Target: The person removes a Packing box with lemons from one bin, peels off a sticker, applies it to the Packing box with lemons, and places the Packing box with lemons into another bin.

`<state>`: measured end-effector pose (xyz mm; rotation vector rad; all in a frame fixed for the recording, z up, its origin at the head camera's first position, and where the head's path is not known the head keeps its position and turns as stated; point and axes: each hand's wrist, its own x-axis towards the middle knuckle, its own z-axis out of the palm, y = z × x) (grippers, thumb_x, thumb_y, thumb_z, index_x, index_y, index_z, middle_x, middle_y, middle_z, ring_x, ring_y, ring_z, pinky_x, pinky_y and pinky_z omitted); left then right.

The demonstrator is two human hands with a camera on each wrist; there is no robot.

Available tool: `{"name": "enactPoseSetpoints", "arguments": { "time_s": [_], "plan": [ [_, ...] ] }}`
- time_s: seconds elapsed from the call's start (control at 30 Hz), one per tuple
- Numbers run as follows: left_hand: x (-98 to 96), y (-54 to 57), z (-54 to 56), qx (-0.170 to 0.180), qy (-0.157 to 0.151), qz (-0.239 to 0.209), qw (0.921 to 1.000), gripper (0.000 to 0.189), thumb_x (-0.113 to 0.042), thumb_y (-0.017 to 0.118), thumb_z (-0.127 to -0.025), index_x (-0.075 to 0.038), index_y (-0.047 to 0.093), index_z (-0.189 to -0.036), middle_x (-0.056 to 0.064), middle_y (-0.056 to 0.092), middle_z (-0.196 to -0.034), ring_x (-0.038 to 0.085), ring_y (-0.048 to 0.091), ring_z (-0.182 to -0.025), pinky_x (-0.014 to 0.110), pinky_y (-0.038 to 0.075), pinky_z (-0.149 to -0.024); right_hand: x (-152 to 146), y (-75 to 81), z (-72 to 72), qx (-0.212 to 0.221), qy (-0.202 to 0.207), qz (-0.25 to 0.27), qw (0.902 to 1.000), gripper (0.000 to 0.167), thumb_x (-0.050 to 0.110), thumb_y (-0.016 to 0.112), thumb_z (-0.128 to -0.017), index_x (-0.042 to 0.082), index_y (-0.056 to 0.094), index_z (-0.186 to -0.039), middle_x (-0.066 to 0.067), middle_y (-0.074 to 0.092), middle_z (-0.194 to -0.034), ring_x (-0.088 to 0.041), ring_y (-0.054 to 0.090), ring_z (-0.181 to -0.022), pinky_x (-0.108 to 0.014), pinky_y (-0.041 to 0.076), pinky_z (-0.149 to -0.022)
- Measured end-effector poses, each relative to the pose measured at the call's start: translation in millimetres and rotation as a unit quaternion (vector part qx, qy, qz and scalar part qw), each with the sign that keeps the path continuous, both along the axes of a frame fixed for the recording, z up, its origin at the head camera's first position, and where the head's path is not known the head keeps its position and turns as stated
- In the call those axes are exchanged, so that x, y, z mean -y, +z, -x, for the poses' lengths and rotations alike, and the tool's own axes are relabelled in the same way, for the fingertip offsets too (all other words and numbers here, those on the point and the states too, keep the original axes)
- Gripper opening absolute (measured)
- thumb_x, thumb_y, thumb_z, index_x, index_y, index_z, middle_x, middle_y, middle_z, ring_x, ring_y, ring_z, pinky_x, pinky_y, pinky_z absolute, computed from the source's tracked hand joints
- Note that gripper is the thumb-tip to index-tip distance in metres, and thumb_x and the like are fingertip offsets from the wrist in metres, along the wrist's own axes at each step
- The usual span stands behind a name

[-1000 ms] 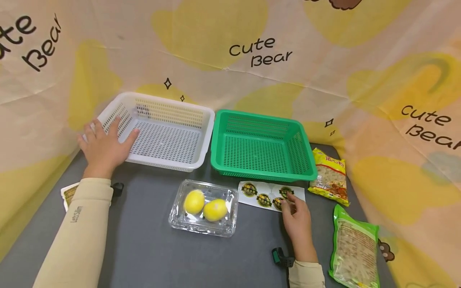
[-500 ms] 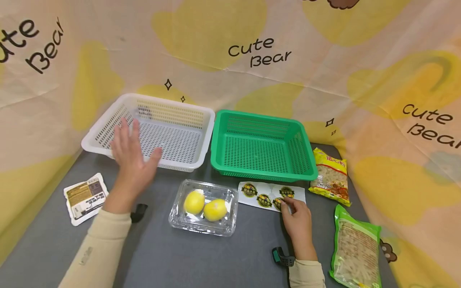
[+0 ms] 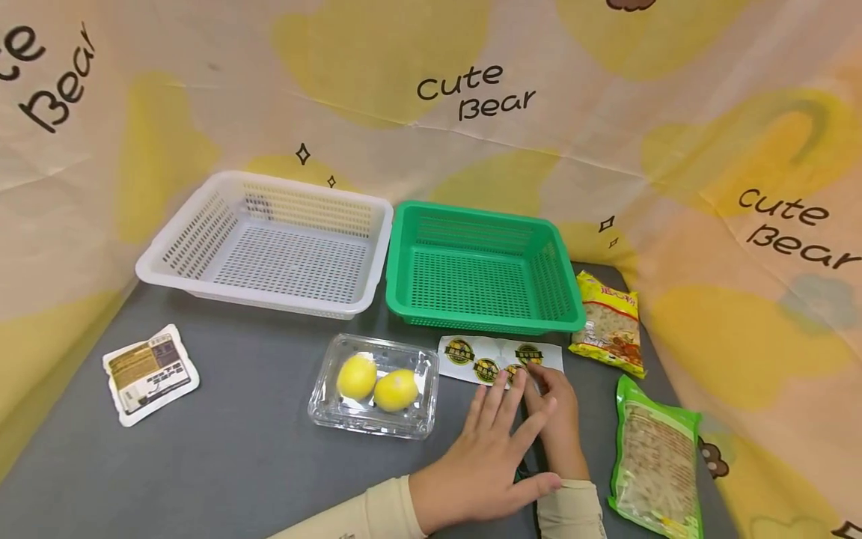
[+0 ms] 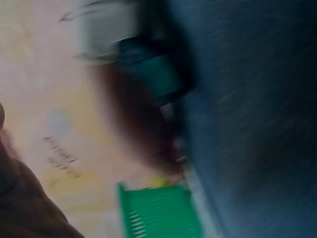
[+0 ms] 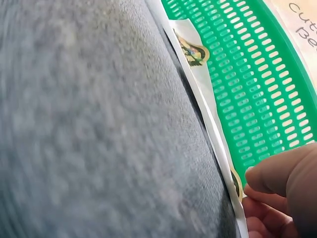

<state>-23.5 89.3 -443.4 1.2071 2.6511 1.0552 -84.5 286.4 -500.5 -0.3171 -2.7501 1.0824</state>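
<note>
In the head view, my right hand (image 3: 560,419) is at the white sticker sheet (image 3: 548,364), its thumb and index fingertip pinching a round black-and-gold sticker. The right wrist view shows that sticker (image 5: 237,183) at the sheet's edge, right by the thumb tip. My left hand (image 3: 481,457) holds nothing; its fingers are spread, and it overlaps the right wrist and the sheet's front edge in the head view. Left of the sheet lies a clear plastic clamshell box (image 3: 323,419) with two lemons (image 3: 396,390) in it.
At the back stand a white plastic basket (image 3: 283,299) and a green basket (image 3: 485,322), side by side. On the right lie a yellow food packet (image 3: 609,326) and a green-edged bag (image 3: 656,460). A white flat packet (image 3: 151,374) lies at the left.
My left hand has moved from the white basket's left rim, across the table to beside the right hand. The right hand has stayed at the sticker sheet, its fingertips closing on the sticker.
</note>
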Motion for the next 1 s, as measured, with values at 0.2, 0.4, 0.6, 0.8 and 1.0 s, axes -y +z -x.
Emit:
{"name": "enactPoseSetpoints", "arguments": {
  "time_s": [0.2, 0.4, 0.6, 0.8, 1.0],
  "plan": [
    [-15.2, -36.1, 24.2, 0.026, 0.065, 0.117, 0.9907, 0.084, -0.070, 0.034, -0.107, -0.022, 0.011, -0.172, 0.015, -0.008, -0.177, 0.037, -0.009, -0.161, 0.059, 0.006, -0.126, -1.1, -4.4, 0.9, -0.006, 0.001, 0.000, 1.0000, 0.031, 0.012, 0.068, -0.104, -0.003, 0.072, -0.131, -0.024, 0.065, -0.129, -0.041, 0.063, -0.113, -0.057, 0.051, -0.095],
    [-18.4, -51.7, 41.4, 0.066, 0.087, 0.183, 0.9770, 0.090, -0.073, 0.038, -0.105, -0.018, 0.014, -0.172, 0.014, 0.001, -0.177, 0.036, -0.007, -0.162, 0.058, 0.002, -0.127, -1.9, -4.4, 1.1, -0.016, -0.001, -0.017, 0.9997, 0.028, 0.012, 0.071, -0.102, -0.003, 0.075, -0.126, -0.023, 0.066, -0.126, -0.040, 0.065, -0.110, -0.056, 0.052, -0.094],
    [-20.6, -56.7, 42.8, 0.068, 0.095, 0.248, 0.9617, 0.096, -0.078, 0.041, -0.101, -0.017, 0.018, -0.172, 0.012, 0.004, -0.178, 0.035, -0.006, -0.162, 0.055, 0.005, -0.127, -2.1, -3.5, 0.8, -0.021, -0.001, -0.016, 0.9997, 0.026, 0.010, 0.071, -0.102, -0.004, 0.076, -0.123, -0.023, 0.067, -0.124, -0.040, 0.065, -0.108, -0.055, 0.052, -0.093],
    [-20.0, -56.1, 39.5, 0.035, 0.102, 0.277, 0.9548, 0.098, -0.079, 0.041, -0.100, -0.017, 0.018, -0.172, 0.012, 0.007, -0.178, 0.035, -0.004, -0.162, 0.054, 0.009, -0.127, -1.8, -4.4, 2.4, -0.029, 0.000, -0.016, 0.9994, 0.023, 0.009, 0.072, -0.101, -0.004, 0.077, -0.120, -0.022, 0.068, -0.123, -0.039, 0.066, -0.107, -0.054, 0.052, -0.093],
    [-18.4, -56.0, 38.7, 0.018, 0.104, 0.282, 0.9537, 0.097, -0.079, 0.041, -0.100, -0.017, 0.020, -0.171, 0.012, 0.010, -0.177, 0.034, 0.000, -0.163, 0.053, 0.012, -0.127, -0.8, -4.5, 3.3, -0.038, -0.006, -0.019, 0.9991, 0.020, 0.008, 0.074, -0.098, -0.002, 0.079, -0.114, -0.020, 0.069, -0.120, -0.037, 0.066, -0.103, -0.051, 0.052, -0.089]
  ]
}}
